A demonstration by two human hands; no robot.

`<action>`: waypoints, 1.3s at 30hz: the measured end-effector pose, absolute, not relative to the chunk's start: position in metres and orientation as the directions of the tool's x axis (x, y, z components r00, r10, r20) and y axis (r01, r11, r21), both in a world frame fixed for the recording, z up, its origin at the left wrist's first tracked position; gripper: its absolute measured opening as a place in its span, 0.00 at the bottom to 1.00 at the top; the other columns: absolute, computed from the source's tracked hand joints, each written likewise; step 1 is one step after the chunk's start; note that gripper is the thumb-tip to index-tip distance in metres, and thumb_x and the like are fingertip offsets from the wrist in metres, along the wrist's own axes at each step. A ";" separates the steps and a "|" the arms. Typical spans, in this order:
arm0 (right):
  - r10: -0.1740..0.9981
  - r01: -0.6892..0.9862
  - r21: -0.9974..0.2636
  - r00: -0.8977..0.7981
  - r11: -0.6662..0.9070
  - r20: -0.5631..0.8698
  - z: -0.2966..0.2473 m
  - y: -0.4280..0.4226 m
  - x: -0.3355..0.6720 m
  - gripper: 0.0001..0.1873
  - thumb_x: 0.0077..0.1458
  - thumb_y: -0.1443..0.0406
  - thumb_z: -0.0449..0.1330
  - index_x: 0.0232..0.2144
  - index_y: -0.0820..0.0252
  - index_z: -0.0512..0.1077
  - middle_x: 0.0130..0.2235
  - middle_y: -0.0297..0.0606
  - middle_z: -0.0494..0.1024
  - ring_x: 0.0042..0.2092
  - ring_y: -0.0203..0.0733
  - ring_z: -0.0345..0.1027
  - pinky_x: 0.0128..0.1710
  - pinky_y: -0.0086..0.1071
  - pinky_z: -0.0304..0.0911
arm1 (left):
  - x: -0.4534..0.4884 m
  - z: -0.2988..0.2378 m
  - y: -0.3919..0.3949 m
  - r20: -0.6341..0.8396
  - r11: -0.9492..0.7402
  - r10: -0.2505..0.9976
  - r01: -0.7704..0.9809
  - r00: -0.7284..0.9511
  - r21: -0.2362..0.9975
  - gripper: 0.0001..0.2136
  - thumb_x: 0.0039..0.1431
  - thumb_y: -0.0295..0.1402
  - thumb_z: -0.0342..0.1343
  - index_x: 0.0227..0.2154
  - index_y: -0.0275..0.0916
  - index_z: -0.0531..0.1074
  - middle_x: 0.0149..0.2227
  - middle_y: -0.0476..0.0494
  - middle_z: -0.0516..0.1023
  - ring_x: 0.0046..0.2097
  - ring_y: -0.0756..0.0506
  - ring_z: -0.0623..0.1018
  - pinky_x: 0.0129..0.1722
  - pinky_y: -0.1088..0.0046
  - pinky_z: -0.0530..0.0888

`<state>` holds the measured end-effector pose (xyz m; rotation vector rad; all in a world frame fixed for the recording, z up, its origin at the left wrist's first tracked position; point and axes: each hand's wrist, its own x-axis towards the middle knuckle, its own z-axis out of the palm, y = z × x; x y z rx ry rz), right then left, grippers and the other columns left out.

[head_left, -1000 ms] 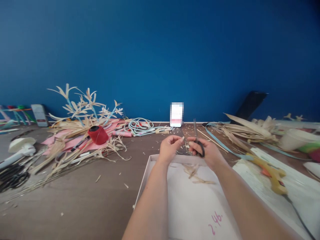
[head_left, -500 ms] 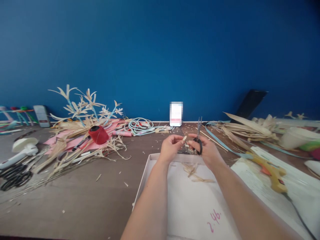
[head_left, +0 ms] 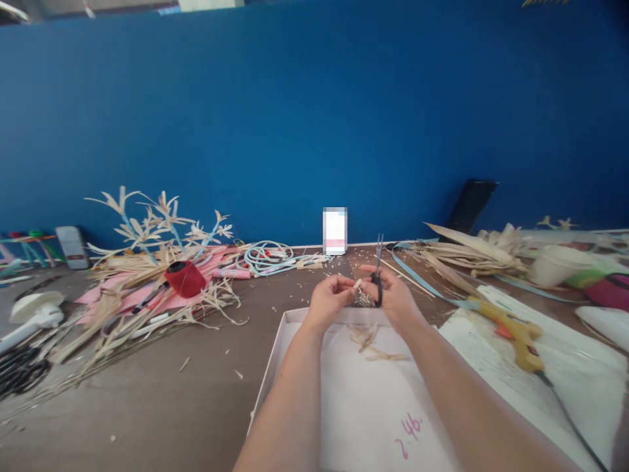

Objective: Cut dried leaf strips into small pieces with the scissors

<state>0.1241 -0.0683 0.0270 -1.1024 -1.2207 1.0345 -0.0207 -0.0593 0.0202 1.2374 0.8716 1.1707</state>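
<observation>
My left hand (head_left: 328, 300) pinches a small pale strip of dried leaf (head_left: 358, 284) over the far edge of a white box lid (head_left: 280, 357). My right hand (head_left: 393, 298) is closed on black-handled scissors (head_left: 378, 270), blades pointing up and away, right beside the strip. Both hands nearly touch. Cut straw scraps (head_left: 369, 342) lie inside the lid below them.
Left of me sit a red thread spool (head_left: 184, 278), straw flowers (head_left: 157, 223), a pink sheet and loose dried leaves. A yellow glue gun (head_left: 511, 331) lies on white paper at right. Cables (head_left: 268, 255), a phone (head_left: 335, 231) and a blue wall stand behind.
My view has tilted up and shifted slightly right. Both hands stay together at the lid's far edge; the scissor blades have swung a little between frames.
</observation>
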 end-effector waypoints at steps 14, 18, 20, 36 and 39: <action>0.978 -0.005 -0.980 0.060 0.200 0.200 0.030 -0.070 0.124 0.26 0.40 0.62 0.63 0.45 0.58 0.68 0.31 0.35 0.73 0.30 0.36 0.65 0.29 0.29 0.60 | -0.020 0.019 -0.060 0.128 -0.123 0.980 -0.040 0.150 0.992 0.12 0.44 0.40 0.58 0.25 0.35 0.71 0.22 0.50 0.69 0.23 0.54 0.65 0.24 0.78 0.62; 0.974 0.040 -0.974 0.045 0.223 0.224 0.028 -0.070 0.125 0.25 0.41 0.62 0.63 0.45 0.57 0.68 0.33 0.36 0.72 0.32 0.37 0.66 0.31 0.30 0.61 | -0.020 0.020 -0.061 0.146 -0.141 0.980 -0.040 0.139 0.989 0.11 0.43 0.39 0.58 0.24 0.36 0.70 0.20 0.51 0.68 0.23 0.54 0.64 0.23 0.79 0.61; 0.972 0.037 -0.973 0.044 0.227 0.229 0.028 -0.070 0.125 0.25 0.40 0.62 0.63 0.45 0.58 0.68 0.33 0.36 0.72 0.32 0.37 0.66 0.31 0.30 0.61 | -0.020 0.021 -0.061 0.148 -0.143 0.979 -0.041 0.139 0.989 0.11 0.43 0.39 0.58 0.24 0.36 0.71 0.20 0.51 0.68 0.23 0.54 0.64 0.23 0.78 0.61; 0.976 0.016 -0.983 0.117 0.181 0.182 0.026 -0.068 0.124 0.24 0.39 0.60 0.63 0.42 0.57 0.69 0.30 0.35 0.73 0.29 0.37 0.66 0.28 0.29 0.60 | -0.017 0.027 -0.070 0.629 -0.586 0.761 0.581 0.155 0.565 0.05 0.52 0.32 0.53 0.32 0.39 0.69 0.36 0.43 0.70 0.41 0.45 0.67 0.41 0.69 0.64; 0.978 0.021 -0.982 0.090 0.188 0.189 0.026 -0.069 0.123 0.24 0.41 0.61 0.63 0.44 0.57 0.68 0.31 0.35 0.73 0.31 0.37 0.67 0.30 0.29 0.61 | -0.017 0.029 -0.073 0.628 -0.590 0.753 0.625 0.197 0.511 0.05 0.53 0.32 0.52 0.33 0.40 0.68 0.35 0.42 0.70 0.40 0.44 0.67 0.39 0.69 0.63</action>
